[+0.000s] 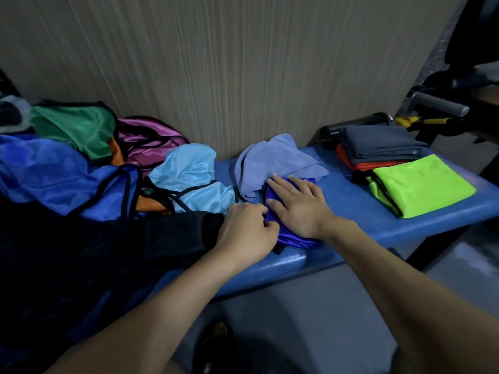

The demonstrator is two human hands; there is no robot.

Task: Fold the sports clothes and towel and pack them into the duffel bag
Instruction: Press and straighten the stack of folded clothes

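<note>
A folded royal-blue garment (290, 237) lies on the blue bench (359, 209) in front of me. My right hand (299, 206) presses flat on top of it with straight fingers. My left hand (248, 230) pinches the garment's left edge with curled fingers. Just behind lies a crumpled lavender towel (272, 163). To the left is a heap of unfolded sports clothes: light blue (189, 171), blue (48, 171), green (78, 125), magenta (151, 139). A black duffel bag (81, 260) sits at the lower left.
Folded pieces are stacked at the bench's right end: a neon green one (421, 184) in front, grey (378, 144) over orange-red (361, 164) behind. A black bottle (356, 125) lies behind the stack. A panelled wall stands close behind the bench; grey floor lies below.
</note>
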